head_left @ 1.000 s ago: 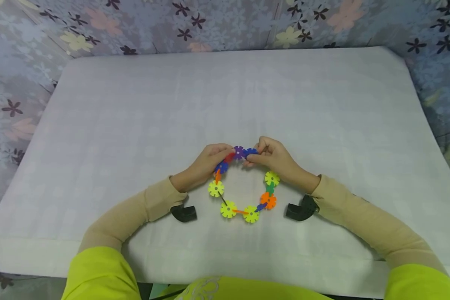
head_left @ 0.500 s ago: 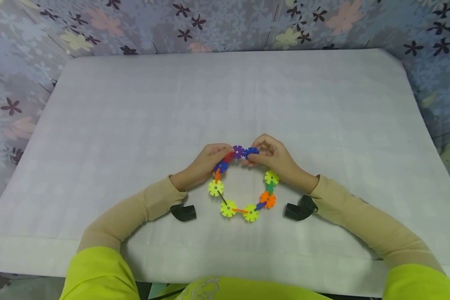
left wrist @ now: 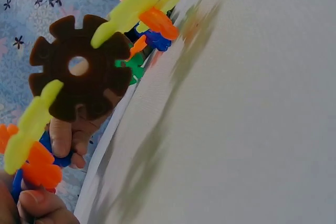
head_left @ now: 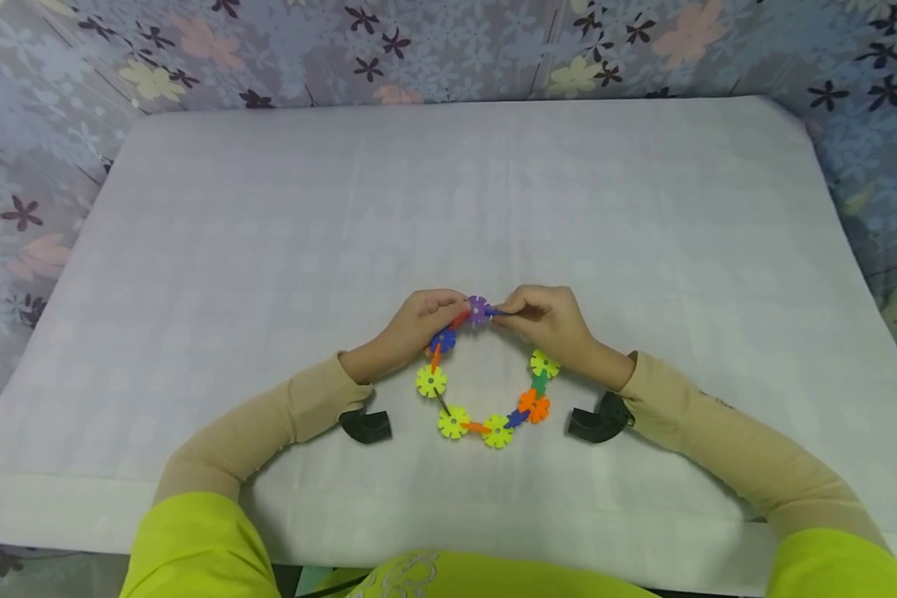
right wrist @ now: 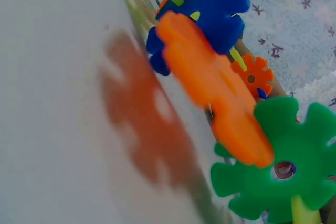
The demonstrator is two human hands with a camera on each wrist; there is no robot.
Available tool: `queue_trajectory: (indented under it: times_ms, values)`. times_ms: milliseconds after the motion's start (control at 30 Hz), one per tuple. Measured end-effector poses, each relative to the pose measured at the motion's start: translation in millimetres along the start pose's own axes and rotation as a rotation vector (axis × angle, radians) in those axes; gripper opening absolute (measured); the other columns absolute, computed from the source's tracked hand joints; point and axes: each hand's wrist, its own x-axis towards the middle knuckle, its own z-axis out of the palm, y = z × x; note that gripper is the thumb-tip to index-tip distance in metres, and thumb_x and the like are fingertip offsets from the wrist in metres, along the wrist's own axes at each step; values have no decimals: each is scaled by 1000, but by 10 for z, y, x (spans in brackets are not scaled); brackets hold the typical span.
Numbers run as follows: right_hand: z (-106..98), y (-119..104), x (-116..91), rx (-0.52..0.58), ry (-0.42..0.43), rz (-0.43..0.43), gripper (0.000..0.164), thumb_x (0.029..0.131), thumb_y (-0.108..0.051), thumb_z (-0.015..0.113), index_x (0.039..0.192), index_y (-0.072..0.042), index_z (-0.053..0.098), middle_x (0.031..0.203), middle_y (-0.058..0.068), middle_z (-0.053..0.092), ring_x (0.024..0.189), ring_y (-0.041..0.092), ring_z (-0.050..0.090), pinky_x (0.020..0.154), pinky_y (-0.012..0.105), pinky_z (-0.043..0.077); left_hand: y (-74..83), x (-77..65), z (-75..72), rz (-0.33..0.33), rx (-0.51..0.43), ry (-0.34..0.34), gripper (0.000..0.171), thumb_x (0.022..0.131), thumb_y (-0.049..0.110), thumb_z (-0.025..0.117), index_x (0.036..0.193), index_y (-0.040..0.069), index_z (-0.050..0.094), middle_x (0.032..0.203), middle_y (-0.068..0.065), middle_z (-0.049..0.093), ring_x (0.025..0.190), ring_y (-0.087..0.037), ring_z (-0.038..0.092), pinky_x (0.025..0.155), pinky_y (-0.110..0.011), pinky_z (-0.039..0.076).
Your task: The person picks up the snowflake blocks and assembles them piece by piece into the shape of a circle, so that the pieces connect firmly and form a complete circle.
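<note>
In the head view, notched plastic discs are slotted together in a looped chain. My left hand grips the chain at its far left, thumb over a red disc, above a blue one. My right hand pinches a dark blue disc, seen edge-on against a purple disc. The chain between this pinch and the yellow disc is hidden by the right hand. A brown disc looms in the left wrist view; a green disc and an orange disc fill the right wrist view.
A white cloth covers the table. Black curved pieces sit at both wrists, one by the left cuff and one by the right cuff. Flower-patterned fabric lies beyond the table's far edge.
My right hand has turned and lowered a little, so the dark blue disc went from face-on to edge-on. The chain's near part slid slightly toward my body. My left hand barely moved.
</note>
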Motion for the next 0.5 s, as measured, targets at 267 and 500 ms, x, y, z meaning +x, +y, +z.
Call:
queue_trajectory:
  times_ms: [267, 500]
  values:
    - [-4, 17, -5, -280, -34, -356, 12, 84, 1, 58, 73, 4, 61, 73, 14, 63, 65, 26, 62, 63, 29, 49, 60, -22, 5, 23, 15, -22, 21, 93, 7, 47, 99, -8, 60, 47, -2, 40, 33, -9, 34, 34, -22, 30]
    - [-7, -1, -5, -342, -46, -526, 24, 92, -7, 49, 72, 2, 58, 74, 15, 62, 68, 29, 61, 66, 35, 50, 67, -22, 19, 169, 142, -40, 15, 92, 3, 48, 92, -5, 60, 55, 1, 44, 42, -9, 34, 42, -21, 31]
